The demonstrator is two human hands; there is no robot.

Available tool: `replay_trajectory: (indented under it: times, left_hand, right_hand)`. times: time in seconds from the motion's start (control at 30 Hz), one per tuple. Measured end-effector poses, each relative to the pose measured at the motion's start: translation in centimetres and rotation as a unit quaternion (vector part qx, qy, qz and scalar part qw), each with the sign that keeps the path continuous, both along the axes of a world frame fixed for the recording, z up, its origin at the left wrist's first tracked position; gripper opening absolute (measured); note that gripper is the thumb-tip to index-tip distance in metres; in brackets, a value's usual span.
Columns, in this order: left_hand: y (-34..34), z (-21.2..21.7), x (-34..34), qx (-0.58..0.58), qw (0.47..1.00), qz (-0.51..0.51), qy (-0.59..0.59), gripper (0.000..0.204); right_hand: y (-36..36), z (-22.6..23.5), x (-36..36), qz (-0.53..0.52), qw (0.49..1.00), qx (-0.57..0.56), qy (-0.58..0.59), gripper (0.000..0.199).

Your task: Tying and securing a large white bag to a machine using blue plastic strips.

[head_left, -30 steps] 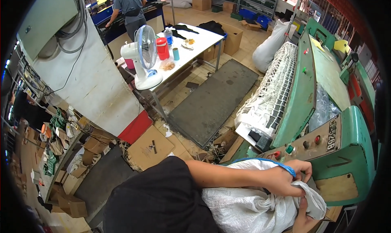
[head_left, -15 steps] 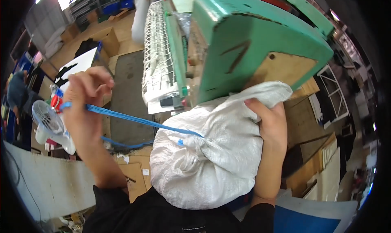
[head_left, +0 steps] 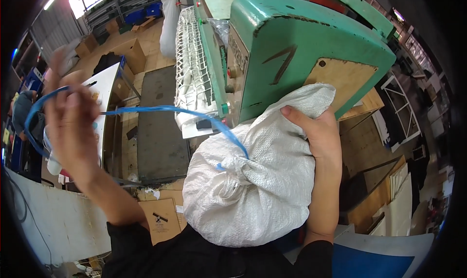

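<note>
Cord [head_left: 160,108] runs to our left grip [head_left: 73,120], too blurred to tell if clenched; our right grip [head_left: 321,134] pinches the sack [head_left: 272,195], which we'd best hold steady.

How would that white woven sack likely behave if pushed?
The white woven sack would probably give rather than stay rigid, given its creased fabric. Its rounded, bulging body might roll or tip. The loose flap in the right hand looks floppy.
</note>
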State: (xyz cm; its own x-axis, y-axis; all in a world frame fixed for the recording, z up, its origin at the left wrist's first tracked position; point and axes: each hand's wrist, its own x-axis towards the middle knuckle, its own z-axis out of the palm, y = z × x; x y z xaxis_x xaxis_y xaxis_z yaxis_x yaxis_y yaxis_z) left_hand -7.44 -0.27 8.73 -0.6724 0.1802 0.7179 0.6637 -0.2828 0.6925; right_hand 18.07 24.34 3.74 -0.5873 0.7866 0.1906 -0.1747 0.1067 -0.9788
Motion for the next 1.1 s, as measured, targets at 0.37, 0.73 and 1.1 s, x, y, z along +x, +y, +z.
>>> replay_trajectory:
  times: [0.37, 0.73, 1.1]
  left_hand:
    - [6.8, -0.2, 9.4, -0.06, 0.897, -0.435, -0.038, 0.002]
    - [11.6, -2.6, 13.3, -0.18, 0.928, -0.171, 0.277, 0.019]
    - [13.5, -5.4, 12.2, -0.143, 0.936, -0.298, 0.125, 0.031]
  right_hand:
    - [-0.3, 0.5, 1.4, 0.021, 0.998, 0.064, -0.004, 0.03]
    - [-1.0, -0.1, 2.3, 0.038, 0.995, 0.085, 0.028, 0.016]
    - [-2.1, 1.4, 3.6, -0.018, 0.903, 0.427, -0.044, 0.034]
